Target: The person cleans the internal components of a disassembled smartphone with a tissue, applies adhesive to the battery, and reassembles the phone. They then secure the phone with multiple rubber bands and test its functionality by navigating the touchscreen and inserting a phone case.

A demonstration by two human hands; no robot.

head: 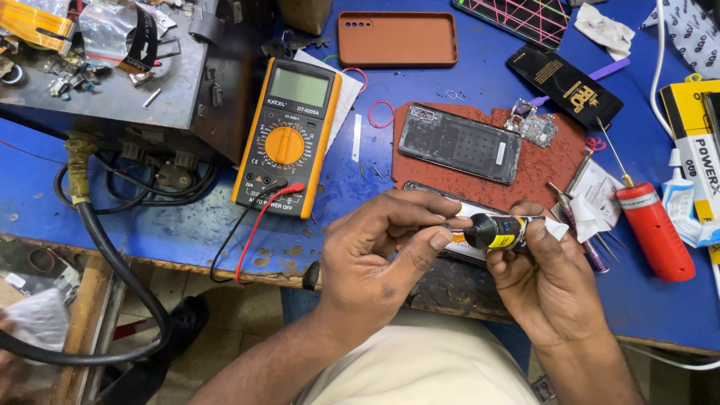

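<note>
Head view: right hand wrapped around a small black glue tube, yellow label showing, held level above the table edge. Left hand just beside it, thumb and forefinger pinched on the tube's nozzle end. Under both hands, a phone lying flat, mostly hidden. Beyond the fingers, an opened phone on a red mat, circuit board beside it. Past the left hand, an orange multimeter. Off the right hand's outer side, a red screwdriver and tweezers. Farther back, an orange case.
</note>
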